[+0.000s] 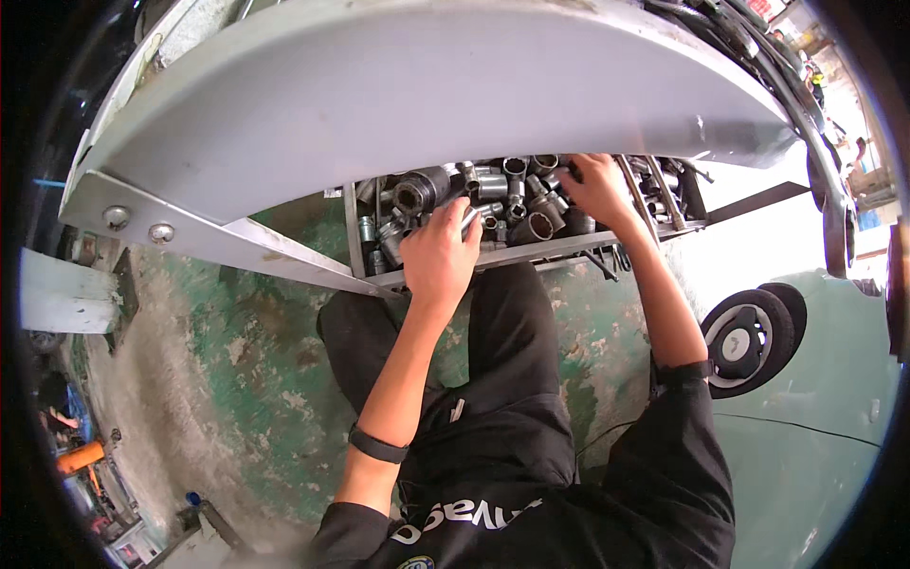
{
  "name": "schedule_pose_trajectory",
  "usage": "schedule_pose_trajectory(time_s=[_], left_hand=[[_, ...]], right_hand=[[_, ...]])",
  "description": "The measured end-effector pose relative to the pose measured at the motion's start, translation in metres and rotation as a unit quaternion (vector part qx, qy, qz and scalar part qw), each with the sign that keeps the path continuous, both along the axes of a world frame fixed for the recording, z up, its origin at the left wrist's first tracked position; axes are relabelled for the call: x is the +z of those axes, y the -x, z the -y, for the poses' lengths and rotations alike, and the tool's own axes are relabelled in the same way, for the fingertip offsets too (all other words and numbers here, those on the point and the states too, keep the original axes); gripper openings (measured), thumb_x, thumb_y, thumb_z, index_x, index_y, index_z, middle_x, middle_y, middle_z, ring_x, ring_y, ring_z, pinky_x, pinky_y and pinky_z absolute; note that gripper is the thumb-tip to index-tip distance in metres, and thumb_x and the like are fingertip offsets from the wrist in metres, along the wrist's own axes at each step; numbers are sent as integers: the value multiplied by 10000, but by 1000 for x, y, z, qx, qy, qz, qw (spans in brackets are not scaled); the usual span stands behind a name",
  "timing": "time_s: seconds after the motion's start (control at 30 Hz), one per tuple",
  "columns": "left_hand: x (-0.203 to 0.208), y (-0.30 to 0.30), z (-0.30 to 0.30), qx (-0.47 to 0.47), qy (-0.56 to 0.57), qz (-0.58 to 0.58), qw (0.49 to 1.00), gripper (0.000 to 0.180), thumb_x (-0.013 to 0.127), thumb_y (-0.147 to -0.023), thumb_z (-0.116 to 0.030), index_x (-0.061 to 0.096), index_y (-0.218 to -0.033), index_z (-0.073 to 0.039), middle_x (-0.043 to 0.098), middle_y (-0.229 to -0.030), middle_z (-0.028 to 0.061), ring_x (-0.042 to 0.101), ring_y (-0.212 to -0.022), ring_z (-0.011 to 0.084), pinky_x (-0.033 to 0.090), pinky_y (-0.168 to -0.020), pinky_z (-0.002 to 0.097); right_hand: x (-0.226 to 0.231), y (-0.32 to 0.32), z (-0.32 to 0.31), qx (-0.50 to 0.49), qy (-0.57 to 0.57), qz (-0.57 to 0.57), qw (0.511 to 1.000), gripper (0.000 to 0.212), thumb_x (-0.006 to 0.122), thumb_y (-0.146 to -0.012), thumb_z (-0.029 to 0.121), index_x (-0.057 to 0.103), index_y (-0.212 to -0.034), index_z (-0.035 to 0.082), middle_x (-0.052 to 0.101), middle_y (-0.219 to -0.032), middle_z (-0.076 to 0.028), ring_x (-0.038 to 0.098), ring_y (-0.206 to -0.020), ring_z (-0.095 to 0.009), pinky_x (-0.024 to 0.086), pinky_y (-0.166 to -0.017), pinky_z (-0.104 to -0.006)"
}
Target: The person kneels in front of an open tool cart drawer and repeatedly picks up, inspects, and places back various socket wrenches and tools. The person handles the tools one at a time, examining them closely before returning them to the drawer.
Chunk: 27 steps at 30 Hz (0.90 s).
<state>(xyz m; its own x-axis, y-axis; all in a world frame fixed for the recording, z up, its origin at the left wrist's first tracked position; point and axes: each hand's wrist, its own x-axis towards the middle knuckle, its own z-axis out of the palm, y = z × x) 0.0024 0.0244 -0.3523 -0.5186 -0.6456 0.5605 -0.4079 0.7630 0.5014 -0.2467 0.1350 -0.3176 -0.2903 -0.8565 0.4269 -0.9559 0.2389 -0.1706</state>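
- A workshop, by every sign one for mechanical work, with a metal tray (545, 248) heaped with steel sockets (422, 190) of many sizes, some bright, some dark.
- Underfoot, a floor (251, 365) of green paint worn through in pale, scuffed patches.
- Overhanging the tray, a broad grey metal panel (445, 100), its bare frame (204, 248) fastened with heavy bolts (116, 218).
- At right, a wheel (744, 343) with a dark tyre points to vehicles; a thin black cable (796, 424) runs nearby.
- At far left, mixed clutter surrounds an orange object (81, 458), its kind too small to tell.
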Motion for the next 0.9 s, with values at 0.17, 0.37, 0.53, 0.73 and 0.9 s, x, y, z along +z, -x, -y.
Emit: schedule_pose_trajectory(time_s=[0.17, 0.37, 0.53, 0.73, 0.9], left_hand=[[1, 0, 0, 7, -9, 3, 1000, 199, 721, -851, -272, 664, -995, -147, 702, -805, 39, 687, -626, 248, 524, -543, 365], [2, -1, 1, 9, -6, 21, 1000, 207, 733, -837, -257, 658, -999, -153, 685, -775, 39, 679, -598, 241, 515, -522, 364], [1, -1, 1, 2, 3, 20, 1000, 252, 714, -842, -256, 639, -1044, -127, 638, -747, 53, 658, -603, 252, 515, -530, 382], [5, -4, 2, -19, -17, -11, 1000, 242, 708, -851, -254, 654, -1049, -126, 701, -854, 67, 688, -665, 268, 537, -571, 391], [8, -4, 1, 1, -34, 9, 999, 258, 734, -843, -287, 699, -1029, -110, 733, -896, 109, 718, -758, 281, 554, -647, 362]], right_hand=[[-2, -26, 41, -66, -171, 18, 983, 533, 724, -756, 227, 578, -1234, 42, 590, -1236, -200, 541, -1195, -338, 438, -1020, -425], [-10, -13, 57, -70, -214, 27, 974, 348, 686, -768, 131, 643, -1084, -7, 649, -1066, -239, 612, -1025, -408, 496, -899, -491], [-27, -7, 43, -100, -127, 28, 986, 456, 698, -776, 161, 594, -1198, 22, 625, -1154, -211, 600, -1084, -388, 503, -924, -478], [-24, -4, 41, -112, -98, 84, 985, 514, 729, -777, 217, 572, -1225, 17, 499, -1299, -232, 574, -1120, -413, 498, -948, -460], [-13, 2, 16, -129, 52, 107, 984, 464, 734, -775, 207, 594, -1189, 54, 548, -1142, -202, 564, -1064, -411, 484, -912, -473]])
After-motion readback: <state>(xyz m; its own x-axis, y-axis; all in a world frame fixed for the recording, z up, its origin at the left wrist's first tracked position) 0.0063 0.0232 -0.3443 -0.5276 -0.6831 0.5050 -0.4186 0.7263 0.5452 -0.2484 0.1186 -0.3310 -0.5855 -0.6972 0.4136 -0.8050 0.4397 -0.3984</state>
